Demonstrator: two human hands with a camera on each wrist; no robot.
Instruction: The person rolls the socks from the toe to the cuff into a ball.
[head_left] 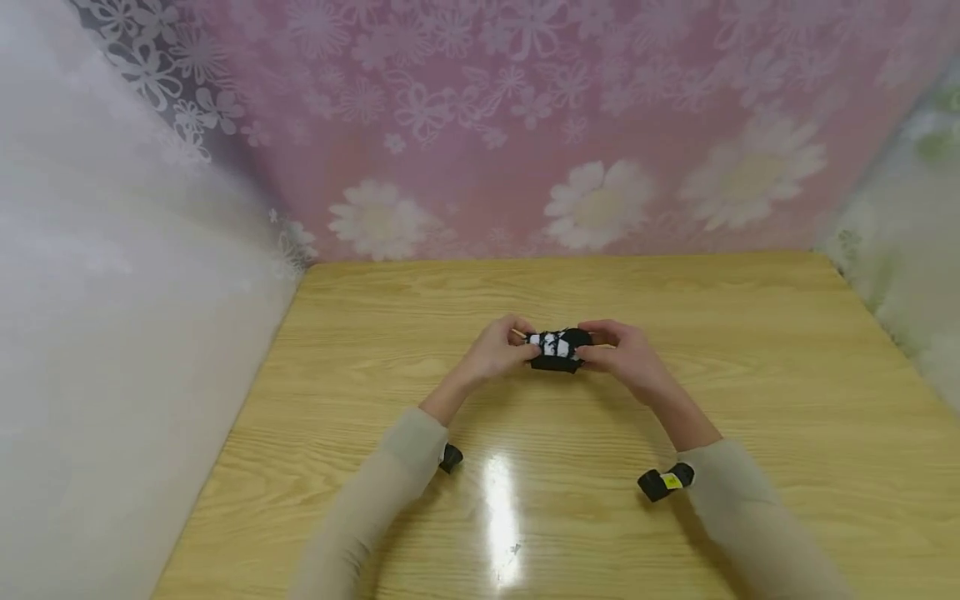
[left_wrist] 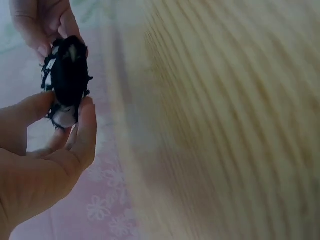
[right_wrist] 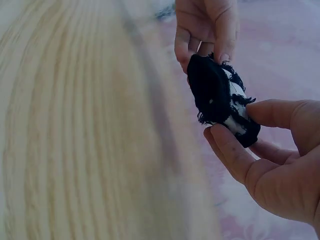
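Note:
Both hands hold a small rolled bundle of black and white knit fabric (head_left: 557, 347) with frayed threads, above the middle of the table. My left hand (head_left: 495, 352) pinches its left end between thumb and fingers. At the opposite end my right hand (head_left: 628, 358) grips it the same way, thumb toward me. In the left wrist view, a smooth black side of the bundle (left_wrist: 69, 75) shows, with a pale patch near the left fingertips. White patches and loose black threads stand out along the bundle (right_wrist: 220, 100) in the right wrist view.
The wood-grain table (head_left: 360, 333) runs back to a pink floral backdrop (head_left: 480, 167). A pale panel (head_left: 112, 292) borders the left side, and another floral panel (head_left: 915, 225) the right. Black wrist cameras (head_left: 663, 482) hang by the sleeves. Light glares on the near tabletop.

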